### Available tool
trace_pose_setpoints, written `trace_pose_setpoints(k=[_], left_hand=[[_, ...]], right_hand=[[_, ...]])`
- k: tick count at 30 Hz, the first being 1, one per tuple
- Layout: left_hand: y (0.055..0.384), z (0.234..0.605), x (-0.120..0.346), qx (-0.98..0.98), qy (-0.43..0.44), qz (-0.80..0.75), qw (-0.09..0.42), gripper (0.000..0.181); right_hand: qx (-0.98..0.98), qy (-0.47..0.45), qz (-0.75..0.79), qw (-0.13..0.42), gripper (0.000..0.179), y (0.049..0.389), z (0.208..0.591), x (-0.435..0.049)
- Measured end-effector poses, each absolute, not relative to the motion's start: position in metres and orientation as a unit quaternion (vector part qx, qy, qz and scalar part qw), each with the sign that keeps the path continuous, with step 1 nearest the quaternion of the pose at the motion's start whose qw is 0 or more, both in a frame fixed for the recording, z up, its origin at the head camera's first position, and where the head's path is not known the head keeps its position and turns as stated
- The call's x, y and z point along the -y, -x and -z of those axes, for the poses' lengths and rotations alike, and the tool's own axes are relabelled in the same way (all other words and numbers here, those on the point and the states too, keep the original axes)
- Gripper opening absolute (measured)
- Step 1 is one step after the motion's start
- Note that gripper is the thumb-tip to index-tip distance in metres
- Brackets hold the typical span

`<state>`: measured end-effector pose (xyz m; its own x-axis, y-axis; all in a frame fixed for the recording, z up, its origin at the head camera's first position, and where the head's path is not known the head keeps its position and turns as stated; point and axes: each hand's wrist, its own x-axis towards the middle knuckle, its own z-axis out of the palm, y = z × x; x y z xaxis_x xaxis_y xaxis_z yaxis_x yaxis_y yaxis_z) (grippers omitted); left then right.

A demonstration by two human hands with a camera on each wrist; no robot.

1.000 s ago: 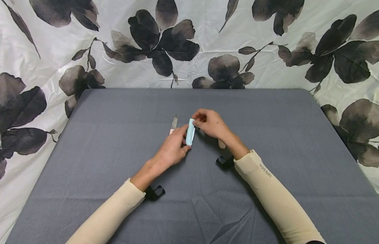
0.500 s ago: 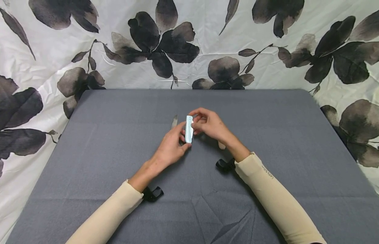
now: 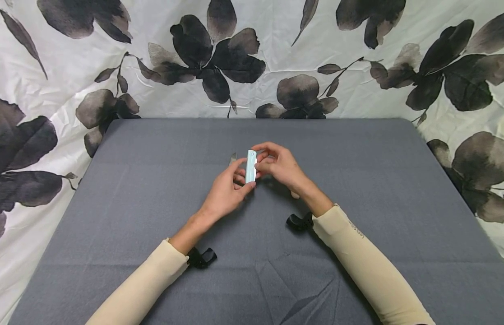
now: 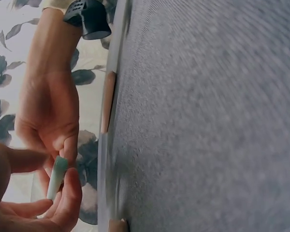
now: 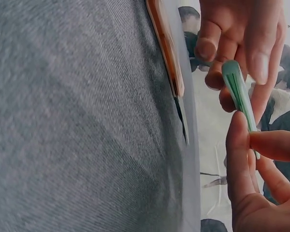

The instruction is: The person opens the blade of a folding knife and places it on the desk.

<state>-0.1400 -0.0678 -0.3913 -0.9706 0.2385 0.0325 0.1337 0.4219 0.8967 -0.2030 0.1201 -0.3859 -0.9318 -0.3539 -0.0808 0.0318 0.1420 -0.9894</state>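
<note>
Above the table's middle, both hands hold a slim light-blue folding knife [image 3: 251, 166], its long handle slotted along one edge in the right wrist view. My left hand [image 3: 224, 189] has its thumb at the knife's lower end and its fingers along the left side. With thumb and fingers, my right hand [image 3: 279, 166] pinches the knife's right edge near the upper end. On the cloth behind the left hand lies another knife [image 5: 166, 48]; in the head view only its blade tip [image 3: 233, 157] shows. Beneath the right wrist a tan handle [image 3: 294, 195] sticks out, the rest hidden.
A grey cloth [image 3: 252, 243] with creases near the front covers the table. Behind it and at the sides hangs a white sheet [image 3: 252, 99] printed with dark flowers. Black straps [image 3: 202, 258] sit at the wrists, below pale sleeves [image 3: 138, 284].
The folding knife has risen slightly and turned more upright. My left hand has moved up with it and now covers more of the knife lying behind. The right hand has barely moved.
</note>
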Motion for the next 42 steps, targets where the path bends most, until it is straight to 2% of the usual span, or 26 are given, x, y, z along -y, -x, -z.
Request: trace_pose_setpoints(k=[10, 31, 42], left_hand=[[0.141, 0.388, 0.070, -0.768, -0.057, -0.633, 0.077, 0.064], [0.138, 0.387, 0.078, -0.757, -0.053, -0.645, 0.090, 0.059], [0.138, 0.388, 0.079, -0.760, -0.040, -0.645, 0.078, 0.061]], right_hand=[[-0.722, 0.115, 0.667, 0.141, 0.043, 0.201, 0.386, -0.116], [-0.723, 0.139, 0.657, 0.163, 0.042, 0.198, 0.385, -0.125], [-0.726, 0.160, 0.642, 0.185, 0.061, 0.192, 0.386, -0.119]])
